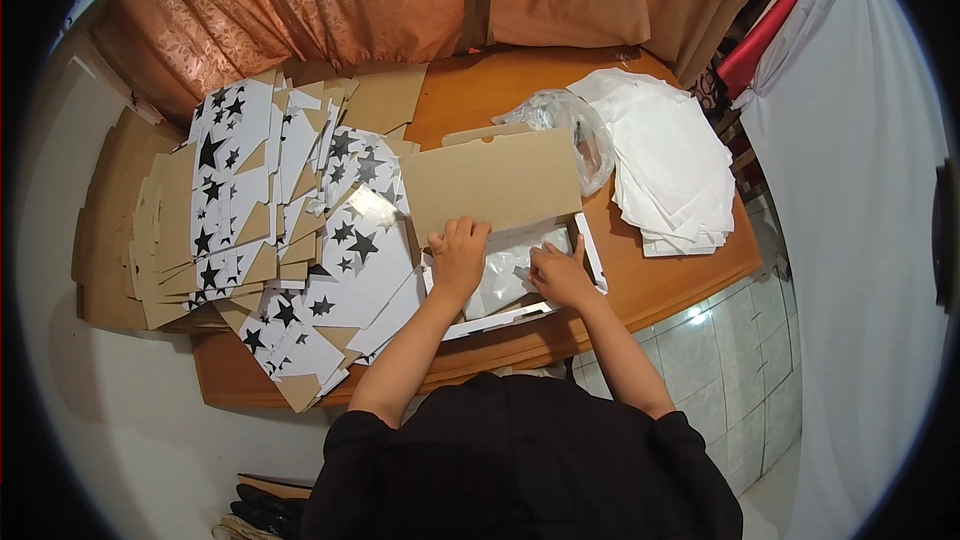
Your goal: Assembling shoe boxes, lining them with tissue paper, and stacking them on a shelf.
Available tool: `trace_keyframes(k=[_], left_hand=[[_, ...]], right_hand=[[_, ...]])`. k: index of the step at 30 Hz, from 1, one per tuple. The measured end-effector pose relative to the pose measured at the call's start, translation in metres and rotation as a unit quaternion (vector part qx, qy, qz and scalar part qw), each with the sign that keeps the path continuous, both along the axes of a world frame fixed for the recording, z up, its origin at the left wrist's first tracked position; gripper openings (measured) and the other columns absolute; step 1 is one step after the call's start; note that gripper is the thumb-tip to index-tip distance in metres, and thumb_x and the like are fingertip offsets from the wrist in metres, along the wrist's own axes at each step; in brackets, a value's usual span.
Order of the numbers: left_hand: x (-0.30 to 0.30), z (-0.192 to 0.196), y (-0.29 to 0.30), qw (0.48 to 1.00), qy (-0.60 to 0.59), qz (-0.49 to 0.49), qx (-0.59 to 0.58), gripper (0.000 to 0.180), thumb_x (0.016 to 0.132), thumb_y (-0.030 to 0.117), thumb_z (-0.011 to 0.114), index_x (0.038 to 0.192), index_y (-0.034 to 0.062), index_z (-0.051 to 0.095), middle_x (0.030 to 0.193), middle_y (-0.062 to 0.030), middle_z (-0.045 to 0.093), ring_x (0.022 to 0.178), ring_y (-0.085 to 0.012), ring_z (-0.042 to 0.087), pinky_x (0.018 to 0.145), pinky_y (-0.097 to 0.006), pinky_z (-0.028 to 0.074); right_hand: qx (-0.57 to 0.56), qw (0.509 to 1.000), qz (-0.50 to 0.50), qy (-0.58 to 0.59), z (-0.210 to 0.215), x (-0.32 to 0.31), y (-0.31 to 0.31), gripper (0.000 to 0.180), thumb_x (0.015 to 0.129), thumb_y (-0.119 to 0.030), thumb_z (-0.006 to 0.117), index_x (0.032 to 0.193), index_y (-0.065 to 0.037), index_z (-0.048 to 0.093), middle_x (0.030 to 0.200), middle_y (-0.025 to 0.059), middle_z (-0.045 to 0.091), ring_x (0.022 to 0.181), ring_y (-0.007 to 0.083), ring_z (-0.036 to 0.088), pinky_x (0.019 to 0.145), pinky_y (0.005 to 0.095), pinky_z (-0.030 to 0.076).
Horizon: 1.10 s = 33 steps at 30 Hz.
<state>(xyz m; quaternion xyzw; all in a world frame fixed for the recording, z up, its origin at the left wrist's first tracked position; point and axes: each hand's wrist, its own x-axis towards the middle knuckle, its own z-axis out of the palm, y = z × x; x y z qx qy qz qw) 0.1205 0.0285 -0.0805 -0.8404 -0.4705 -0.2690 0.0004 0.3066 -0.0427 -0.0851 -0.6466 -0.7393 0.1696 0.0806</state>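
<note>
A cardboard box (495, 175) with a brown inside and white outer edges lies before me, its lid raised and leaning away. In its tray sits a flat package (502, 278) in shiny white or clear plastic. My left hand (459, 258) has its fingers curled at the lower left part of the lid, over the package's left end. At the box's right end, my right hand (563, 273) touches the package with its fingers apart, one of them stretched toward the box's right wall. The fingertips of both hands are partly hidden.
Flat box blanks (235, 180) with black stars pile up on the left, overlapping the box's left side. Crumpled clear plastic (560, 120) lies behind the box. White sheets (665, 160) are stacked at the right of the wooden table (690, 275). An orange curtain (380, 0) hangs behind.
</note>
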Motion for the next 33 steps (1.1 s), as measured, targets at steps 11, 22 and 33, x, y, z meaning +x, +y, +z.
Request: trace_keyframes(k=[11,22,33], left_hand=[[-0.016,0.007,-0.026,0.966,-0.021,-0.256,-0.014,0.016,0.071,0.011,0.064,0.085,0.0106,0.057,0.094,-0.0034,0.059,0.1,-0.0206,0.056,0.087,-0.044,0.04],[-0.011,-0.011,-0.013,0.919,0.026,-0.353,-0.173,0.029,0.08,0.003,0.053,0.108,0.0102,0.057,0.107,-0.0109,0.062,0.102,-0.0277,0.058,0.084,-0.039,0.046],[-0.012,-0.019,-0.021,0.88,0.104,-0.371,-0.277,0.039,0.082,0.003,0.045,0.115,0.0191,0.057,0.111,-0.01,0.061,0.091,-0.0304,0.061,0.08,-0.039,0.048]], right_hand=[[0.117,0.977,0.009,0.18,0.068,0.001,-0.054,0.011,0.08,-0.014,0.063,0.082,-0.008,0.054,0.111,0.0063,0.06,0.118,0.0258,0.048,0.103,0.056,0.017],[-0.119,0.991,-0.031,0.052,0.027,0.02,-0.016,0.01,0.082,-0.015,0.06,0.086,-0.008,0.053,0.105,0.0117,0.06,0.106,0.0286,0.054,0.1,0.0568,0.024],[0.099,0.987,0.025,0.125,0.028,0.005,0.006,0.01,0.08,-0.016,0.06,0.086,-0.008,0.057,0.095,0.0058,0.061,0.1,0.0249,0.055,0.1,0.056,0.027]])
